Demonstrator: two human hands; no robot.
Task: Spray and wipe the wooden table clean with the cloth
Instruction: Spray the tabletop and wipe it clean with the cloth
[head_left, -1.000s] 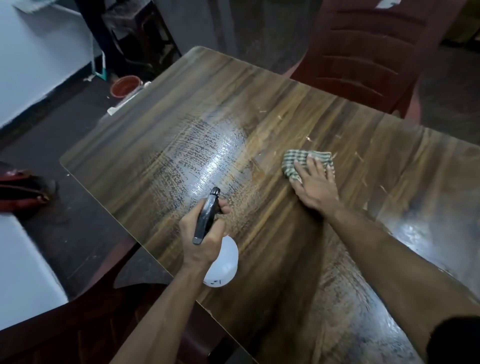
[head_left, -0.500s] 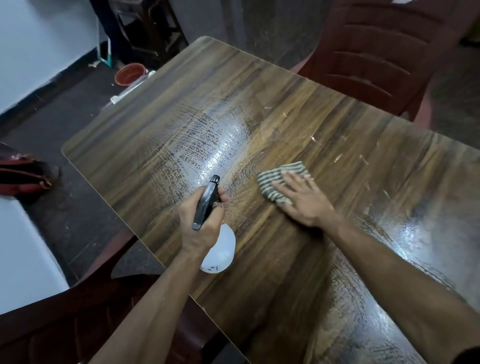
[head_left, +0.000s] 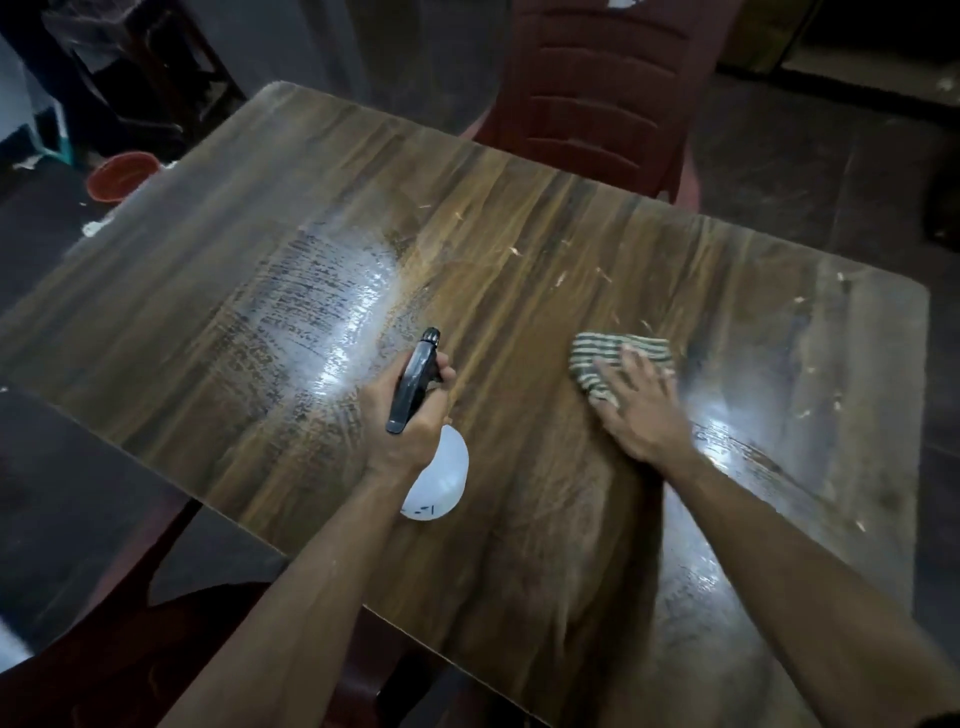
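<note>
The wooden table (head_left: 519, 270) fills the view, with a wet sprayed patch left of centre and small pale crumbs scattered toward the right. My left hand (head_left: 410, 421) grips a spray bottle (head_left: 436, 478) with a black trigger head and a white body, held just above the table near its front edge. My right hand (head_left: 639, 410) presses flat, fingers straight, on a green-and-white striped cloth (head_left: 613, 353) lying on the table's right half.
A dark red plastic chair (head_left: 597, 88) stands at the table's far side. Another dark chair (head_left: 104, 649) is at the near left edge. An orange bowl (head_left: 122, 174) sits on the floor at far left, next to dark furniture.
My right hand has slid the cloth to the right across the table, away from the spray bottle. The left hand still holds the bottle in about the same place.
</note>
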